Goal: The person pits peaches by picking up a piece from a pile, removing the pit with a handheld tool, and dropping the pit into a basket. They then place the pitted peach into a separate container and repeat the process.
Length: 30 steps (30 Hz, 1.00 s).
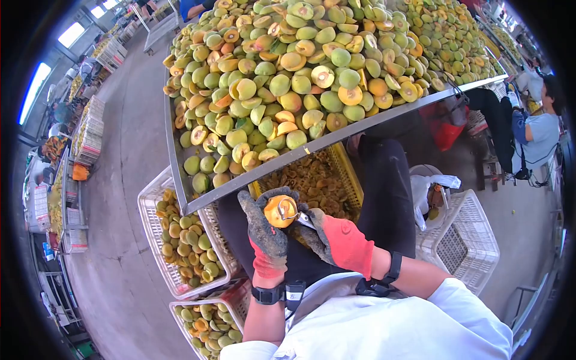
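In the head view my left hand (268, 228), in a dark-coated red glove, cups an orange-yellow peach half (279, 211) with its cut face up. My right hand (339, 239), gloved alike, is closed round a small metal pitting tool (305, 220). The tool's bent loop lies against the cut face. Its handle is mostly hidden by the fingers. Both hands are above my lap, just below the metal table's near rim (258, 178). A heap of green and yellow peach halves (279, 84) covers that table.
Between my knees stands a yellow crate (343, 170) of brownish scraps. White crates of peach halves (188, 240) are at my left. Another white crate (461, 243) and a bucket with a plastic bag (433, 187) stand at my right. A person (537, 132) sits farther right.
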Available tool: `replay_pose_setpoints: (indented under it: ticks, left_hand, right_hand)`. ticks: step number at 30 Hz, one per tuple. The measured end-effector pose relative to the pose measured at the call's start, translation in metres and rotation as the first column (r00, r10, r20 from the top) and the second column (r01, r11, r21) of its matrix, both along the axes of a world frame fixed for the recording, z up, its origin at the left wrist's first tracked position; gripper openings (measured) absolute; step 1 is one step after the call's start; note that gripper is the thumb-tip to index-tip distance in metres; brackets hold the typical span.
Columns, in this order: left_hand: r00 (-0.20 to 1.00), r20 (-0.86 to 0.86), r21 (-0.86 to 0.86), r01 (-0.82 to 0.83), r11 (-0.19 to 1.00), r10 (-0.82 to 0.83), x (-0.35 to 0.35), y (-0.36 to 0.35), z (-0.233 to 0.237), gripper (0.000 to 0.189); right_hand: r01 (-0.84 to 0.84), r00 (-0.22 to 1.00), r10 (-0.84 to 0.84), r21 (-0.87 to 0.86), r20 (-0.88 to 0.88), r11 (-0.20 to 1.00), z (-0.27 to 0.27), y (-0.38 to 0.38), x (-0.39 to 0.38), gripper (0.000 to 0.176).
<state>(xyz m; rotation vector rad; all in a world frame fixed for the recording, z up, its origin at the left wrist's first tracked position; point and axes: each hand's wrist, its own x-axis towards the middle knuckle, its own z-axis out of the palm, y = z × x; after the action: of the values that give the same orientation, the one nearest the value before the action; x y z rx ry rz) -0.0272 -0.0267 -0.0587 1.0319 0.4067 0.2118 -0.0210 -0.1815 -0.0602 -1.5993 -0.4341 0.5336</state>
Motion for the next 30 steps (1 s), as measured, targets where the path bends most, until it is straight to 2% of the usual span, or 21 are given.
replay_pose_setpoints:
  ticks: [1, 3, 4, 6, 9, 10, 12, 13, 15, 16, 17, 18, 19, 21, 22, 24, 25, 27, 28, 29, 30]
  left_hand:
    - [1.000, -0.017, -0.019, -0.018, 1.000, 0.018, 0.000, -0.001, 0.000, 0.074]
    - [0.999, -0.034, -0.040, -0.042, 0.998, 0.040, -0.002, -0.002, -0.001, 0.075]
    - [0.997, -0.044, -0.028, -0.063, 0.998, 0.062, -0.003, -0.002, -0.003, 0.074]
    - [0.995, -0.052, -0.017, -0.081, 0.997, 0.080, -0.003, -0.004, -0.003, 0.074]
    - [0.987, -0.063, -0.038, -0.154, 0.987, 0.151, -0.002, -0.013, -0.001, 0.073]
    - [0.984, -0.053, 0.012, -0.172, 0.985, 0.173, -0.003, -0.015, -0.004, 0.072]
    - [0.980, -0.044, 0.062, -0.191, 0.980, 0.194, -0.003, -0.019, -0.011, 0.071]
    - [0.972, 0.004, 0.114, -0.235, 0.965, 0.236, -0.002, -0.020, -0.017, 0.070]
    - [0.961, 0.051, 0.165, -0.276, 0.947, 0.272, -0.002, -0.022, -0.018, 0.069]
    - [0.963, 0.047, 0.206, -0.271, 0.940, 0.267, -0.003, -0.022, -0.014, 0.068]
    - [0.964, 0.044, 0.247, -0.266, 0.932, 0.264, -0.003, -0.023, -0.011, 0.066]
    - [0.963, 0.043, 0.248, -0.267, 0.931, 0.264, -0.004, -0.021, -0.012, 0.066]
    - [0.969, 0.069, 0.194, -0.247, 0.949, 0.238, -0.006, -0.017, -0.012, 0.066]
    - [0.973, 0.091, 0.142, -0.223, 0.965, 0.211, -0.007, -0.017, -0.012, 0.065]
    - [0.974, 0.063, 0.178, -0.227, 0.957, 0.219, -0.008, -0.018, -0.010, 0.066]
    - [0.974, 0.038, 0.216, -0.225, 0.950, 0.223, -0.004, -0.019, -0.009, 0.066]
    - [0.974, 0.074, 0.225, -0.227, 0.948, 0.215, -0.002, -0.019, -0.013, 0.068]
    - [0.972, 0.106, 0.233, -0.228, 0.945, 0.208, 0.001, -0.022, -0.009, 0.069]
    - [0.975, 0.147, 0.217, -0.194, 0.957, 0.165, 0.002, -0.023, -0.002, 0.068]
    - [0.974, 0.189, 0.203, -0.160, 0.966, 0.122, 0.004, -0.024, 0.006, 0.067]
    - [0.987, 0.160, 0.174, -0.043, 0.984, 0.015, 0.006, -0.018, 0.013, 0.066]
  right_hand:
    - [-0.001, 1.000, 0.001, -0.004, 0.002, 1.000, -0.005, 0.000, 0.000, 0.020]
    - [-0.046, 0.988, 0.073, -0.189, 0.139, 0.981, -0.012, 0.001, 0.000, 0.017]
    - [-0.049, 0.987, 0.076, -0.191, 0.140, 0.980, -0.011, 0.001, -0.001, 0.017]
    - [-0.081, 0.984, 0.130, -0.352, 0.118, 0.933, -0.008, 0.002, -0.003, 0.018]
    - [0.004, 0.953, 0.059, -0.210, 0.296, 0.978, -0.027, 0.007, -0.012, 0.017]
    - [0.002, 0.953, 0.062, -0.210, 0.297, 0.978, -0.033, 0.008, -0.012, 0.017]
    - [-0.062, 0.998, 0.062, 0.003, 0.032, 0.998, -0.037, 0.010, -0.012, 0.025]
    - [-0.062, 0.998, 0.062, 0.003, 0.031, 0.998, -0.034, 0.011, -0.012, 0.025]
    - [-0.008, 0.963, 0.047, 0.148, -0.264, 0.989, -0.023, 0.013, -0.012, 0.038]
    - [-0.006, 0.963, 0.045, 0.149, -0.266, 0.989, -0.017, 0.013, -0.010, 0.038]
    - [0.100, 0.772, 0.041, 0.184, -0.635, 0.978, -0.010, 0.013, -0.007, 0.039]
    - [0.208, 0.445, 0.063, 0.172, -0.893, 0.963, -0.007, 0.013, -0.006, 0.041]
    - [0.208, 0.445, 0.064, 0.172, -0.893, 0.963, -0.017, 0.014, -0.008, 0.041]
    - [0.074, 0.806, 0.033, 0.156, -0.591, 0.985, -0.046, 0.014, -0.015, 0.039]
    - [0.075, 0.803, 0.033, 0.156, -0.596, 0.985, -0.029, 0.015, -0.012, 0.039]
    - [0.115, 0.656, 0.008, 0.111, -0.755, 0.987, 0.006, 0.013, -0.002, 0.036]
    - [0.119, 0.654, 0.005, 0.110, -0.756, 0.987, 0.004, 0.012, -0.002, 0.036]
    - [-0.005, 0.892, 0.097, 0.206, -0.441, 0.979, -0.001, 0.010, -0.001, 0.036]
    - [-0.067, 0.917, 0.121, 0.152, -0.380, 0.986, 0.004, 0.005, 0.005, 0.038]
    - [-0.068, 0.916, 0.122, 0.152, -0.381, 0.986, 0.004, 0.001, 0.012, 0.038]
    - [-0.087, 0.818, 0.151, 0.139, -0.555, 0.986, 0.003, -0.004, 0.019, 0.038]
